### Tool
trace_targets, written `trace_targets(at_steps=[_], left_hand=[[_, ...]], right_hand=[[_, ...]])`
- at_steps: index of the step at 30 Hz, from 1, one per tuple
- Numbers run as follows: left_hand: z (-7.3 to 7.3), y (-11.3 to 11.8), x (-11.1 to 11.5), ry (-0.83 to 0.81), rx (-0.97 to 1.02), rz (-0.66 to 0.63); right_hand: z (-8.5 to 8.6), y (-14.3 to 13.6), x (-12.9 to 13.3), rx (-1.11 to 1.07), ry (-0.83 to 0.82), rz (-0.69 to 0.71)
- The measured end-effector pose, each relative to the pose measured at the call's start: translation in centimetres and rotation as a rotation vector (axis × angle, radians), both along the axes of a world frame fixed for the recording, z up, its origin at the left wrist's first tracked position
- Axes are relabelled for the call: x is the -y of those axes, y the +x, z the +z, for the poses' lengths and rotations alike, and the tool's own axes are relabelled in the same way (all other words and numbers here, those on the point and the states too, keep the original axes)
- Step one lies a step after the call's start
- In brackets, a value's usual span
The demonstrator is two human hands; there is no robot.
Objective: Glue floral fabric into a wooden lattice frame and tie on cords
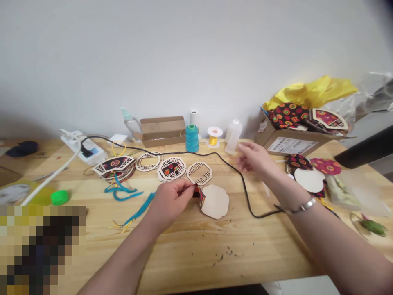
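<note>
My left hand point(175, 200) pinches the edge of a small patterned fabric piece point(202, 196) in dark red and black. This fabric stands up along the left side of a pale, scallop-cornered board point(215, 201) lying flat on the table. Farther back, my right hand point(253, 159) is stretched out beside a translucent white bottle point(233, 137). Its fingers are loosely bent and slightly blurred near the bottle's lower right side; whether they touch it I cannot tell. Just behind my left hand lie a lattice-cut wooden frame point(199, 173) and a similar frame backed with patterned fabric point(172, 169).
A black cable point(244, 184) winds across the table point(190, 254). At the back stand a teal thread cone point(192, 138), a yellow thread spool point(214, 137) and a narrow cardboard box point(162, 131). Blue cords point(139, 209) lie left; a fabric-filled carton point(291, 141) stands right.
</note>
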State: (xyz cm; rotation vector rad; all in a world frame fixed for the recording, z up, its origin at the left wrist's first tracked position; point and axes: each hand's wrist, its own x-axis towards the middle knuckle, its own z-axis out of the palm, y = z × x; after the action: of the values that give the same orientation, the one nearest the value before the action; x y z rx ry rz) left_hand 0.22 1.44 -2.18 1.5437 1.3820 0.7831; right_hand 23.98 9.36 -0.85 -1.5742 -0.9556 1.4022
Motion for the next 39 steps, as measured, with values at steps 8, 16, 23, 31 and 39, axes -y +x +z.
trace_targets(at_steps=[8,16,23,31,39], left_hand=[[-0.1,0.0,0.5,0.162,-0.155,-0.053],[-0.4,0.1,0.5,0.241,-0.193,-0.081],[0.0,0.0,0.8,0.174,-0.121,-0.073],[0.8,-0.3,0.7,-0.269,0.427,0.100],[0.5,0.2,0.8,-0.457,0.487,0.056]], right_hand=[[-2.8,-2.8,9.3,0.773,0.619,0.657],[-3.9,-2.9,9.0,0.868,0.658,0.656],[-4.1,-2.8,9.0,0.851,0.686,0.703],[-4.1,-2.4,8.5,0.805,0.691,0.768],[-2.9,-1.1,7.8,0.597,0.670,0.779]])
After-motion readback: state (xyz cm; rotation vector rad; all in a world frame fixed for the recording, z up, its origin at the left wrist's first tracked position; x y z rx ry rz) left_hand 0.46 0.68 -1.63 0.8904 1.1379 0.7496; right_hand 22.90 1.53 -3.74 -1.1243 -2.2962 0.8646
